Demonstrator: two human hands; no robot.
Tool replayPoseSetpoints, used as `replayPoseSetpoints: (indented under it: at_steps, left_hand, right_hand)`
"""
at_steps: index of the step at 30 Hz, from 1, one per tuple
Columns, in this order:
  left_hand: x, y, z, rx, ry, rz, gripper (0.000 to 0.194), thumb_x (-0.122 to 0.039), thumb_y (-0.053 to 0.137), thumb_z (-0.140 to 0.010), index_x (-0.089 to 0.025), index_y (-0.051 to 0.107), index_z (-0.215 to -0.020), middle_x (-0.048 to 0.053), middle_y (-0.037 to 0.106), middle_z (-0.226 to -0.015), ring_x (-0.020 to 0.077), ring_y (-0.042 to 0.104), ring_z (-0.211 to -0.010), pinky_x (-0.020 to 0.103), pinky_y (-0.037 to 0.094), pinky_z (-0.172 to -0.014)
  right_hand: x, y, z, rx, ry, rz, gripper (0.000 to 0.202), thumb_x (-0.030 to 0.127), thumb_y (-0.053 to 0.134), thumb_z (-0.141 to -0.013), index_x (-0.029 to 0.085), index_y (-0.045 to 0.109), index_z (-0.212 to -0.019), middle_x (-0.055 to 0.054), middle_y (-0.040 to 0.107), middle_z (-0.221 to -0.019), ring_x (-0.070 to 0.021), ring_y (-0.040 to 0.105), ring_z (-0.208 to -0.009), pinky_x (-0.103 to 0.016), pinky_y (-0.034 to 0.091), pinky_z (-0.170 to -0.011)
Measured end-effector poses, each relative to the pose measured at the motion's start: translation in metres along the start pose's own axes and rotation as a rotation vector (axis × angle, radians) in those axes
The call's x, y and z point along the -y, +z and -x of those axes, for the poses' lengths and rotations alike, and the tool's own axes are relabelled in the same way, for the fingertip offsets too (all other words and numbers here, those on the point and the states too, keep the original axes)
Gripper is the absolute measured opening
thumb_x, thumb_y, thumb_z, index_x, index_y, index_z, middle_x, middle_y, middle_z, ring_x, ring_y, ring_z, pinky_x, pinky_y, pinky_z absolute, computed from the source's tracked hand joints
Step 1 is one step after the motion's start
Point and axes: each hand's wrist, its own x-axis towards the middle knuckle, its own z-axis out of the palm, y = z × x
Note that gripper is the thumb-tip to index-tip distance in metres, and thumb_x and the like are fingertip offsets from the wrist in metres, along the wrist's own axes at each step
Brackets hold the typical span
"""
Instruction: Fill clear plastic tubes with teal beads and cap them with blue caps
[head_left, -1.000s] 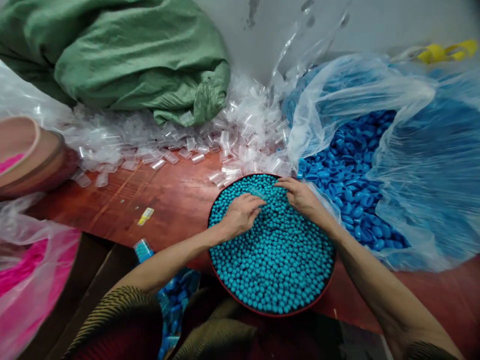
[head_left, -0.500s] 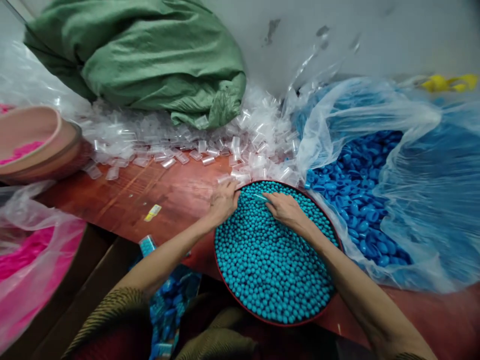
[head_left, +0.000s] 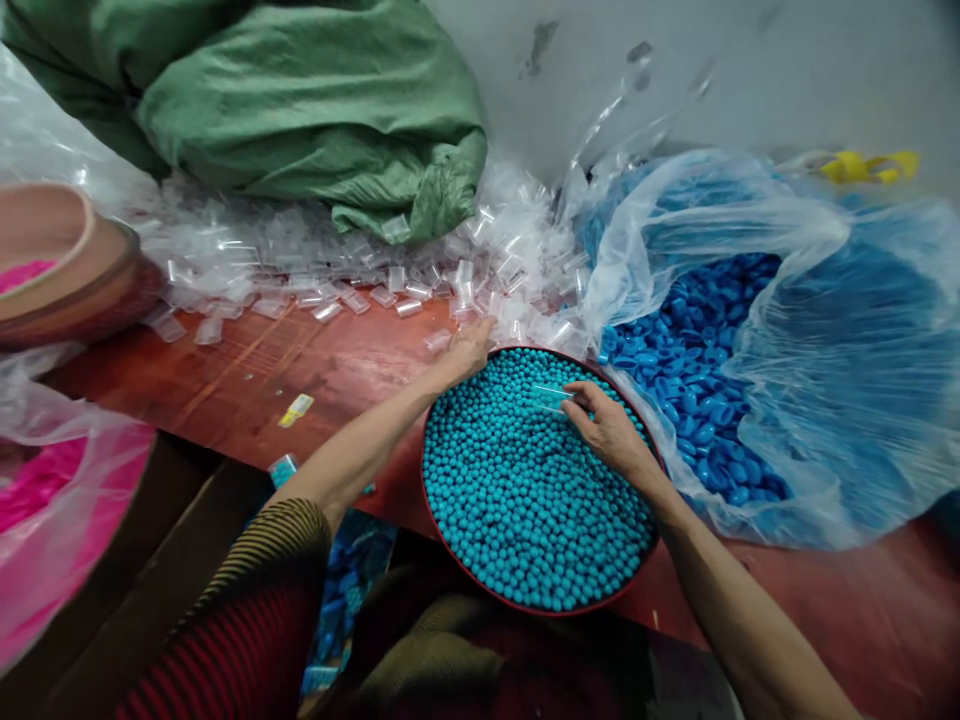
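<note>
A round red-rimmed tray (head_left: 441,540) full of small teal balls (head_left: 525,490) stands at the table's front edge. Above its right part, my right hand (head_left: 600,420) pinches a clear plastic tube (head_left: 551,397) between thumb and fingers. My left hand (head_left: 469,352) reaches past the tray's upper left rim to the near side of a heap of clear tubes (head_left: 517,300). Its fingertips are partly hidden, and whether they grip a tube cannot be made out.
Blue caps (head_left: 697,400) fill an open plastic bag (head_left: 847,400) on the right. A green sack (head_left: 315,110) lies on the heap. Tan bowls (head_left: 90,250) and a pink-filled bag (head_left: 82,520) are at left, filled blue tubes (head_left: 352,580) below.
My left hand has moved up from the tray's rim to the clear tubes. My right hand has shifted slightly right with its tube, which now shows more fully.
</note>
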Motion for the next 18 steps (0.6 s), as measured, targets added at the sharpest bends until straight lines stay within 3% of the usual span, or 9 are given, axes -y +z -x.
replayPoseSetpoints:
  at_steps: [5, 8, 11, 16, 18]
  left_hand:
    - [-0.015, -0.022, 0.003, 0.043, 0.051, -0.081, 0.030, -0.019, 0.042, -0.090, -0.011, 0.047, -0.118, 0.014, 0.064, -0.102, 0.0235, 0.063, -0.091, 0.032, 0.047, -0.077]
    - [-0.028, -0.031, 0.022, 0.076, 0.152, -0.073, 0.023, -0.024, 0.048, -0.088, -0.014, 0.054, -0.108, 0.010, 0.066, -0.095, 0.0220, 0.063, -0.089, 0.030, 0.046, -0.075]
    - [-0.043, -0.037, 0.048, 0.212, 0.251, -0.062, 0.020, -0.028, 0.054, -0.086, -0.016, 0.057, -0.102, 0.007, 0.067, -0.094, 0.0214, 0.063, -0.091, 0.028, 0.046, -0.076]
    - [-0.061, -0.053, 0.079, 0.421, 0.229, -0.153, 0.023, -0.030, 0.053, -0.088, -0.016, 0.057, -0.105, 0.008, 0.068, -0.095, 0.0236, 0.064, -0.091, 0.030, 0.046, -0.073]
    - [-0.062, -0.060, 0.084, 0.445, 0.229, -0.168, 0.022, -0.030, 0.055, -0.086, -0.017, 0.059, -0.102, 0.007, 0.069, -0.093, 0.0235, 0.064, -0.089, 0.029, 0.046, -0.072]
  right_hand:
    - [-0.009, -0.001, 0.017, 0.115, 0.025, -0.176, 0.022, 0.037, 0.050, -0.085, 0.021, 0.056, -0.098, 0.002, 0.063, -0.071, -0.0154, 0.060, -0.066, -0.027, 0.048, -0.060]
    - [-0.014, 0.002, 0.023, 0.142, -0.019, -0.081, 0.021, 0.034, 0.051, -0.085, 0.022, 0.061, -0.098, 0.000, 0.066, -0.079, -0.0166, 0.062, -0.072, -0.030, 0.050, -0.069]
    - [-0.017, 0.001, 0.025, 0.141, -0.044, -0.002, 0.021, 0.031, 0.049, -0.086, 0.021, 0.063, -0.098, -0.003, 0.069, -0.087, -0.0183, 0.064, -0.079, -0.032, 0.050, -0.075]
    - [-0.007, 0.001, 0.031, 0.057, -0.118, 0.254, 0.030, 0.027, 0.048, -0.087, 0.018, 0.058, -0.114, -0.010, 0.063, -0.109, -0.0235, 0.060, -0.099, -0.036, 0.048, -0.084]
    - [0.005, 0.005, 0.034, 0.108, -0.177, 0.371, 0.038, 0.028, 0.051, -0.086, 0.019, 0.052, -0.124, -0.012, 0.057, -0.118, -0.0241, 0.059, -0.102, -0.035, 0.048, -0.082]
